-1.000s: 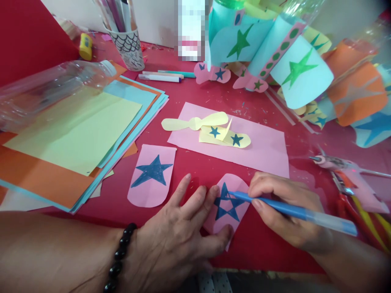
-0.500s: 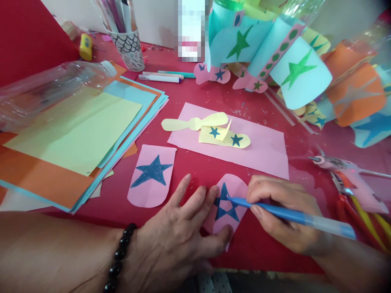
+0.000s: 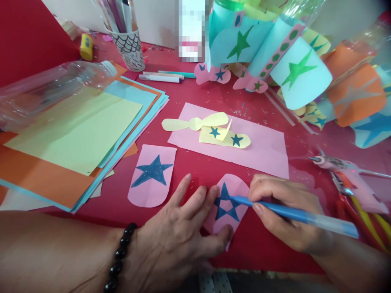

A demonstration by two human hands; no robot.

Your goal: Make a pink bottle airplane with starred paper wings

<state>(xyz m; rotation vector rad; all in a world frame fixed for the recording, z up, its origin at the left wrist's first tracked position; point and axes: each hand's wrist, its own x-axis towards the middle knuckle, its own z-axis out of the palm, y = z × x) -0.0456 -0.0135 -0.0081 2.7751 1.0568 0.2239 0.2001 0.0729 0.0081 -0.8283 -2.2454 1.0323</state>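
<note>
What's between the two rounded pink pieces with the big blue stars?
In the head view, the left hand lies between them, its fingers partly over the piece with the open-centred star; beyond the fingertips, red tabletop shows.

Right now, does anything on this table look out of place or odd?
Slightly. The plastic bottle lies on its side on unevenly stacked papers, and scraps litter the red tabletop. The hollow-centred star under the blue pen contrasts with the filled star further left.
</note>
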